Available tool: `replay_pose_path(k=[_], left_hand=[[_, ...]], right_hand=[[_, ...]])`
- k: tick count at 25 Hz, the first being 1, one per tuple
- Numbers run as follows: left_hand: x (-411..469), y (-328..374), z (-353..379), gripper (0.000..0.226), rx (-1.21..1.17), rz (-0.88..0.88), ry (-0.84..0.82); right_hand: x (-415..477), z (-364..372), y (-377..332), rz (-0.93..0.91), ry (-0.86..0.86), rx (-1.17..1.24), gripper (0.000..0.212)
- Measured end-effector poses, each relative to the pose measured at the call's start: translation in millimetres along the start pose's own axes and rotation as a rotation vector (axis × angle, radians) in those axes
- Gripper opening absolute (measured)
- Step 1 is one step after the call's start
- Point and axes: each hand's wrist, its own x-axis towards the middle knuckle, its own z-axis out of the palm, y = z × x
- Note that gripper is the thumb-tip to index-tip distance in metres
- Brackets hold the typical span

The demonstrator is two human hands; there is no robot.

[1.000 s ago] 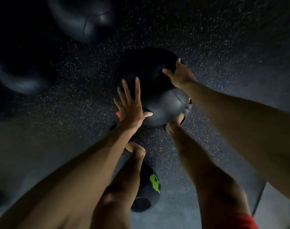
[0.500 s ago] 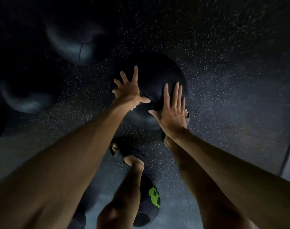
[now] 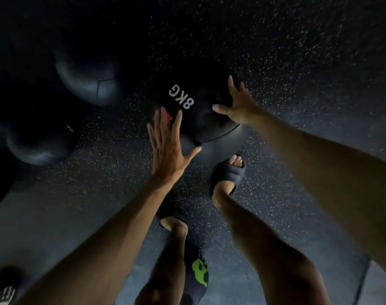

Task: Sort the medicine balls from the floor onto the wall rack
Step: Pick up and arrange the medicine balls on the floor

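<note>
Between the legs: green-marked ball (image 3: 199, 272) on speckled floor (image 3: 297, 84).
Left hand (image 3: 169, 148): fingers straight, spread apart, flat against 8KG ball (image 3: 196, 119), near-left side.
Right hand (image 3: 240, 104): fingers splayed on its right side.
8KG ball: on floor, just ahead of right sandal (image 3: 228, 175).
Beyond, left: near dark ball (image 3: 35, 146); far dark ball (image 3: 88, 84).

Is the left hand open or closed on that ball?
Open: the left hand lies with straight fingers against the side of the ball marked 8KG, none curled around it.
</note>
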Motion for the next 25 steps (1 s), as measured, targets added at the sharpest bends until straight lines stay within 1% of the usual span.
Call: replay_pose_path(k=[2,3,5,7,9,12,14,16,18,19,22,25], left_hand=[[8.7,14.1,2.0,0.113,-0.008,-0.035,-0.019],[19.5,21.5,0.9,0.112,-0.048,-0.068,-0.024],[49.5,36.4,-3.3,0.109,-0.121,-0.104,-0.01],[77.9,47.5,-8.2,0.106,-0.104,-0.112,-0.016],[102.3,54.1,-15.0,0.103,-0.056,-0.141,-0.05],[141.9,55.9,-30.6,0.099,-0.035,-0.192,-0.134],[178.4,57.2,-48.0,0.098,-0.027,-0.227,-0.203],[215.3,57.1,-65.6,0.096,-0.01,-0.274,-0.272],[246.4,56.6,-76.0,0.094,0.007,-0.283,-0.316],[257.6,57.1,-77.2,0.093,0.009,-0.291,-0.325],[282.3,59.2,-74.2,0.085,-0.048,-0.312,-0.282],[290.3,60.9,-68.8,0.072,-0.148,-0.228,-0.158]], right_hand=[[22.6,-29.9,0.3,0.03,-0.003,0.053,0.104],[29.4,-36.5,0.5,0.038,0.039,0.088,0.099],[34.9,-38.1,1.5,0.058,0.217,0.168,0.083],[34.9,-32.5,1.3,0.08,0.385,0.215,0.066],[31.5,-28.1,1.0,0.032,0.469,0.221,0.06],[13.1,-16.9,3.8,-0.126,0.553,0.072,0.061],[-7.3,-3.9,0.5,-0.219,0.511,-0.043,0.07],[-22.2,10.7,-12.3,-0.267,0.427,-0.13,0.091],[-15.6,16.3,-33.9,-0.204,0.401,-0.213,0.11],[-6.5,12.3,-45.6,-0.144,0.399,-0.24,0.115],[29.0,-12.6,-73.6,-0.008,0.337,-0.291,0.116],[57.2,-45.8,-88.6,0.076,0.255,-0.298,0.114]])
